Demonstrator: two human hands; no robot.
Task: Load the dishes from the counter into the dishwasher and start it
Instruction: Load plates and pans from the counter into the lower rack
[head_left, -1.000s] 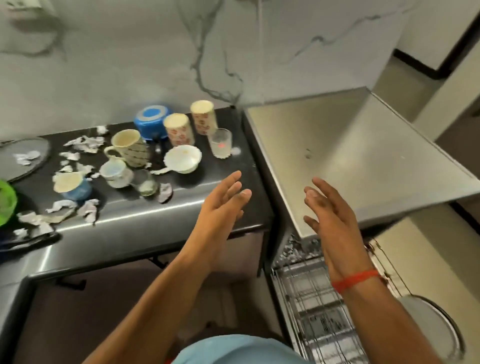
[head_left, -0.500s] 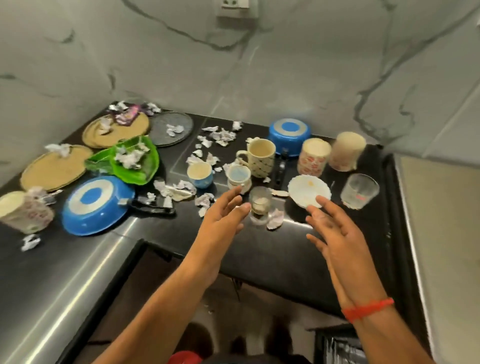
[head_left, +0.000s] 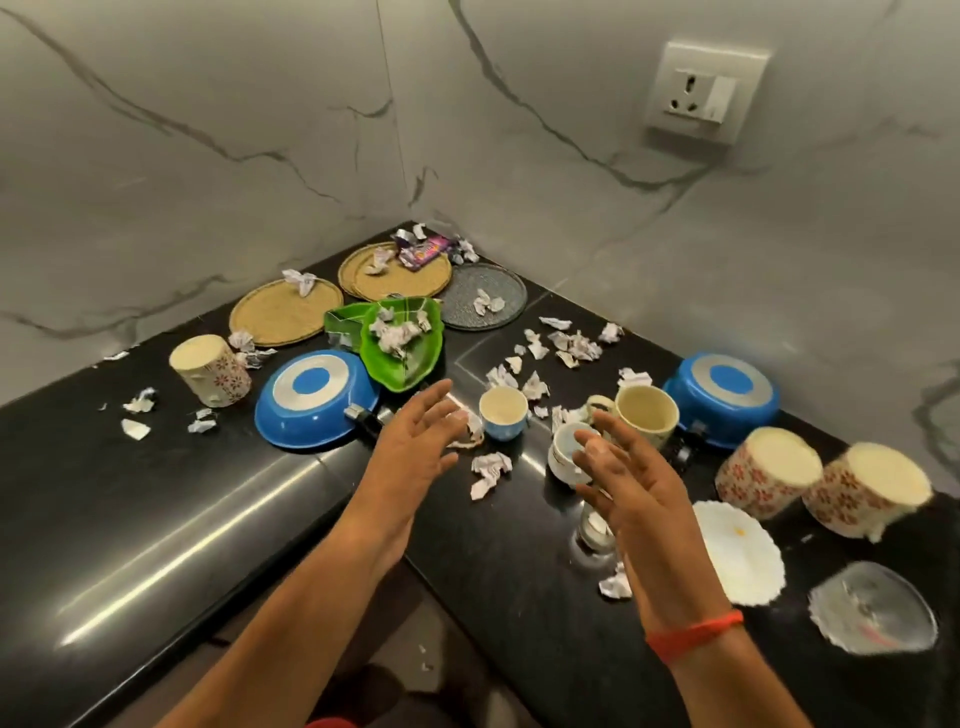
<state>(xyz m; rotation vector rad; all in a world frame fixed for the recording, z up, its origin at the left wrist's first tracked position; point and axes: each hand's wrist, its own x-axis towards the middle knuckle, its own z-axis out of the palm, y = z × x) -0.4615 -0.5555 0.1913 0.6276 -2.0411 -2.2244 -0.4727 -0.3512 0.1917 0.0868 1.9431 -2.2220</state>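
Observation:
Dishes are spread over a black corner counter (head_left: 156, 519). My left hand (head_left: 415, 447) hovers open, empty, just right of an upturned blue pan (head_left: 317, 400) and left of a small blue cup (head_left: 503, 414). My right hand (head_left: 634, 499) is open and empty above a white cup (head_left: 563, 452) and a small glass (head_left: 595, 530). A cream mug (head_left: 647, 415), a second upturned blue pan (head_left: 724, 397), two floral cups (head_left: 769, 473), a white plate (head_left: 737, 556) and a clear glass (head_left: 872, 608) lie to the right. The dishwasher is out of view.
A green leaf-shaped dish (head_left: 405, 343) with crumpled paper, two woven mats (head_left: 285, 312), a grey round plate (head_left: 480, 304) and a floral cup (head_left: 210, 369) sit toward the corner. Paper scraps (head_left: 491, 470) litter the counter. A wall socket (head_left: 701, 93) is up right.
The view has swung left from the dishwasher to the counter corner. Both hands stay open and empty and now hover over the cups in the middle.

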